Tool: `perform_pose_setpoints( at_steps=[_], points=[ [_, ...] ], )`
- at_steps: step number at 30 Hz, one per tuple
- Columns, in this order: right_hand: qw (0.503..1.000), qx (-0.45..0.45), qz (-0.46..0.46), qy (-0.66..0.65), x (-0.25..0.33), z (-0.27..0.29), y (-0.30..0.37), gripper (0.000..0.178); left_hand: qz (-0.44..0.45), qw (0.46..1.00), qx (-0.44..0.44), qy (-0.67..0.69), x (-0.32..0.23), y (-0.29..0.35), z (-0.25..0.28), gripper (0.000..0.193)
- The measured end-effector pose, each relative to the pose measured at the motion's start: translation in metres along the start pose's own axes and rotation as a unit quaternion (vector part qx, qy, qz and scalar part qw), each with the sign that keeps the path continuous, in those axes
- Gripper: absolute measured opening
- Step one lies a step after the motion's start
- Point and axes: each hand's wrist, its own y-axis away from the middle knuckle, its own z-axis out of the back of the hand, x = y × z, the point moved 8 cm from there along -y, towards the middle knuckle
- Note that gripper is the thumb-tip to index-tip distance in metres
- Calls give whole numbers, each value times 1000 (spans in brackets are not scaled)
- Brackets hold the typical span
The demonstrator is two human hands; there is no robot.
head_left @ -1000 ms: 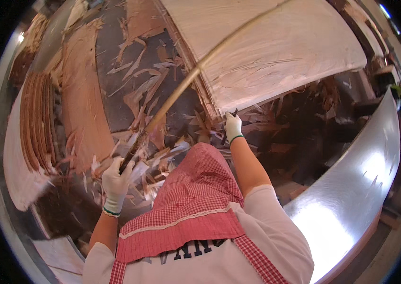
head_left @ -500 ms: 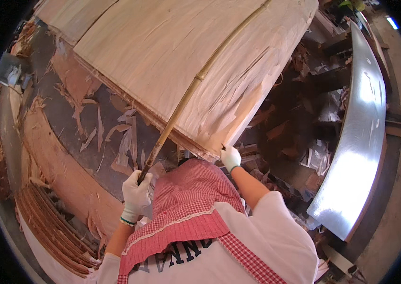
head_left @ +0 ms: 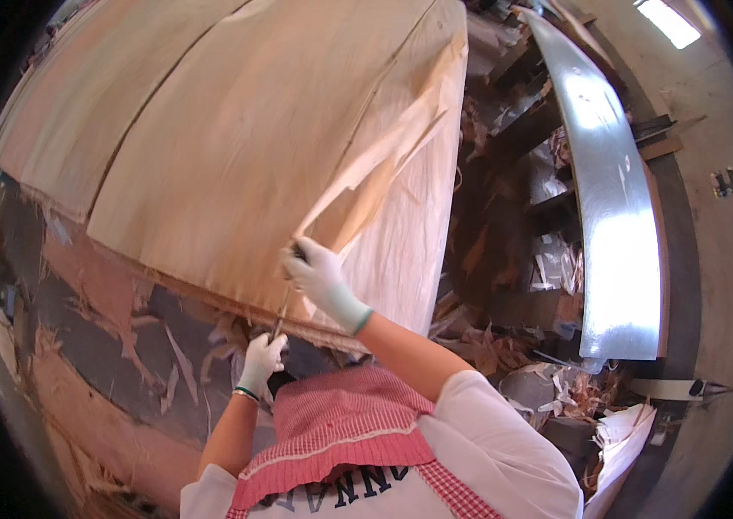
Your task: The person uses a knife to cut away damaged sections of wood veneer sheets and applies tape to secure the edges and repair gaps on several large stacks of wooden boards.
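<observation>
A broad stack of thin wood veneer sheets (head_left: 202, 164) fills the space in front of me. My right hand (head_left: 325, 281), in a white glove with a green cuff, is closed at the torn, raised edge of the top veneer sheet (head_left: 358, 173). Something small and dark shows at its fingertips, too unclear to name. Lower and to the left, at the stack's near edge, my gloved left hand (head_left: 261, 362) is wrapped round the end of a bamboo stick (head_left: 282, 311). Only a short piece of the stick shows plainly; beyond my right hand it is hidden.
A long shiny metal sheet (head_left: 613, 216) stands along the right side. Veneer scraps (head_left: 488, 346) litter the floor, with a larger reddish veneer piece (head_left: 115, 415) at lower left. Dark beams (head_left: 527, 130) lie between stack and metal.
My right hand has moved left and forward over the stack, and the top sheet's edge is now folded up. The bamboo stick, earlier lying across the sheet, is now mostly hidden. The view has shifted.
</observation>
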Motion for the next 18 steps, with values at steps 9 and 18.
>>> perform_pose_setpoints(
  at_steps=[9,18],
  points=[
    [885,14,108,453,-116,-185,-185,24,-12,975,65,-213,18,-46,75,29],
    [855,33,-35,517,-162,-206,-191,37,-189,945,128,-233,-5,-59,72,31]
  ],
)
